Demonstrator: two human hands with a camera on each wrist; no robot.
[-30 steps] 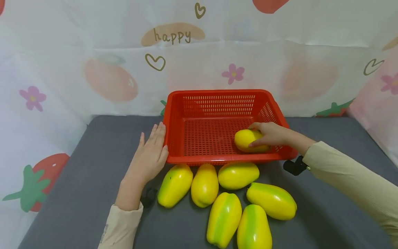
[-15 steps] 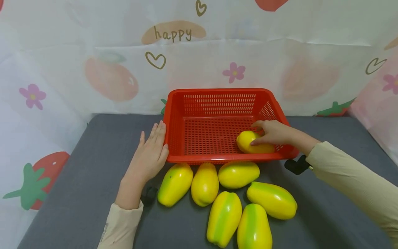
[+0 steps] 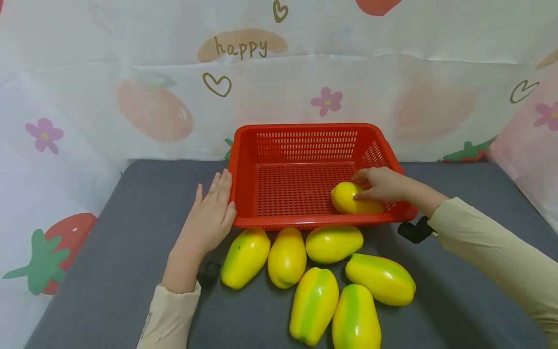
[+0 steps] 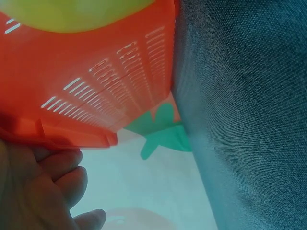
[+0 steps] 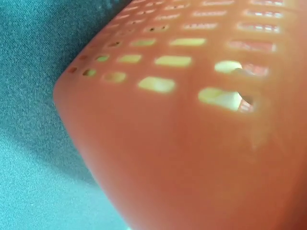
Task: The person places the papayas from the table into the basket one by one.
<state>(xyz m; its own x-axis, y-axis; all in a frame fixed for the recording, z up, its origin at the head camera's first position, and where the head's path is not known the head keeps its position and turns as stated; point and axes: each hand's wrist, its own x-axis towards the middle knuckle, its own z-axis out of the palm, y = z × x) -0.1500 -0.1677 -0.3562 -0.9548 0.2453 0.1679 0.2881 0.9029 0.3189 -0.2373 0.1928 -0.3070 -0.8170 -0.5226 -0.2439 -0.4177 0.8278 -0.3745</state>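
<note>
A red slotted plastic basket [image 3: 301,220] stands on the grey surface. Inside its right front corner lies a yellow papaya [image 3: 346,198], partly covered by my right hand [image 3: 383,186]. That hand reaches over the right rim, with its thumb on the near side of the fruit and its fingers curled over the far side. My left hand [image 3: 207,218] rests against the basket's left side with fingers straight; the left wrist view shows those fingers [image 4: 72,184] at the rim. In the right wrist view the basket wall [image 5: 158,134] hides the right hand, and yellow shows through the slots.
Several yellow-green papayas lie in front of the basket, including one at the left [image 3: 246,259], one at the right [image 3: 381,279] and one near the front [image 3: 314,308]. A printed cloth [image 3: 270,106] hangs behind the grey surface [image 3: 131,252].
The papaya in the basket has shifted slightly right with my right hand, and the right fingers have loosened a little. My left hand stays against the basket.
</note>
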